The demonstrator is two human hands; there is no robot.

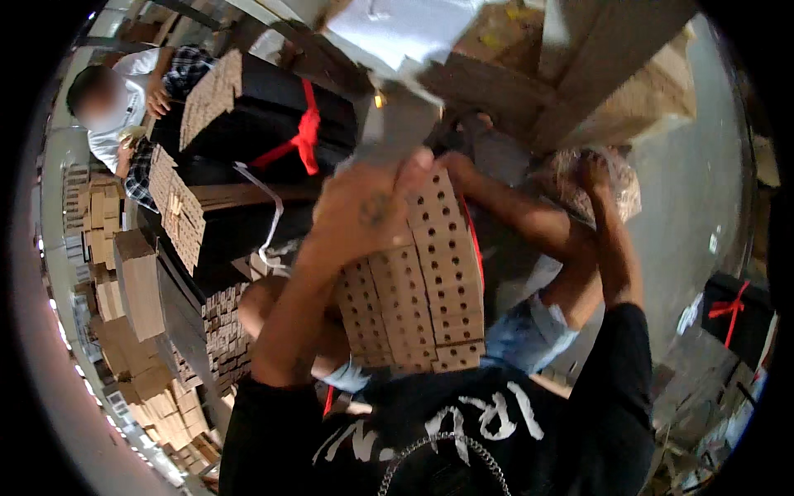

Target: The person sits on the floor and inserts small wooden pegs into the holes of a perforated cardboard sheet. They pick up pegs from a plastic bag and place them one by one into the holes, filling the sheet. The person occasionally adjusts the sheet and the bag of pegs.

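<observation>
A block of brown cardboard pieces (405, 289) with rows of small round holes in its face stands between my legs. My left hand (372, 202) is over the block's far left part, fingers curled in. Motion blurs this hand, and whatever its fingers hold is hidden. To the right, my right hand (592, 174) reaches down onto a clear plastic bag (624, 186) filled with small brownish pieces. The fingers of that hand are lost against the bag. A red strip (475, 240) runs along the block's right edge.
At left, black-wrapped stacks (273, 103) with a red tie (306, 140) show similar holed ends. A seated person (116, 116) is behind them. Wooden boards (612, 74) rise ahead. Another black bundle (732, 318) lies at far right, and cardboard piles (141, 355) fill the left.
</observation>
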